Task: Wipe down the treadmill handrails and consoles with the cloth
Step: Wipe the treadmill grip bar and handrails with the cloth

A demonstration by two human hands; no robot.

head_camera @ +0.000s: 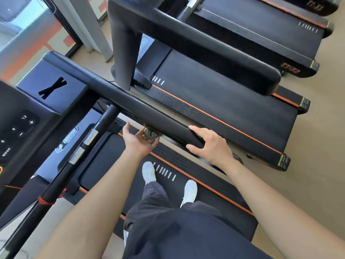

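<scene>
A thick black handrail [141, 111] runs from the console [24, 113] at the left down to the right. My left hand [139, 142] is palm up under the rail and presses a small grey cloth [150, 132] against its underside; most of the cloth is hidden by the rail. My right hand [211, 143] grips the rounded end of the same handrail, thumb below and fingers over the top.
I stand on the treadmill belt [205, 199] in white shoes. A thinner black bar [80, 148] with metal sensor plates crosses in front of the console. A second treadmill's handrail [214, 51] and belt lie to the right, with more treadmills beyond on a tan floor.
</scene>
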